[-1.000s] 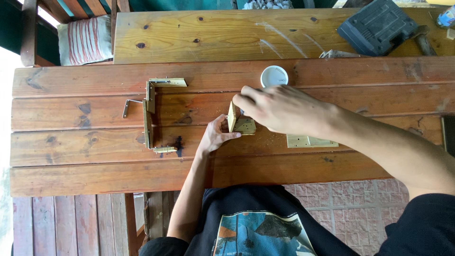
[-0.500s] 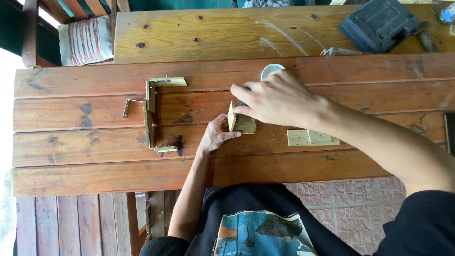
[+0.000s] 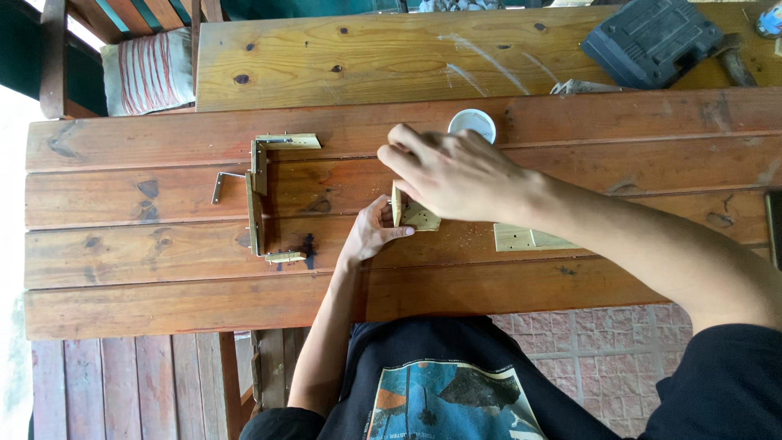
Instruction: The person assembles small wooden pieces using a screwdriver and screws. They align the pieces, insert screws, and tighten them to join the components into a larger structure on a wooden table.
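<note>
We find the small brass-coloured folded metal hinge (image 3: 414,213) on the third plank of the reddish-brown wooden plank table (image 3: 163,301), one leaf flat and one standing upright. It looks loose on the wood, with no fastener visible in it. To its left, a long brass-coloured bracket assembly with angled end pieces (image 3: 257,195) lies already laid out; to its right, a flat pale-yellow metal plate (image 3: 521,238) waits unused. Our left hand (image 3: 373,235) pinches the upright leaf, thumb and fingers closed on it. Our right hand (image 3: 460,175) curls over the hinge top, fingers bent downward; whether it grips anything small is probably hidden beneath the knuckles. A small white round cup (image 3: 472,124) stands just behind that hand, and a dark plastic tool case (image 3: 652,41) rests well apart.
</note>
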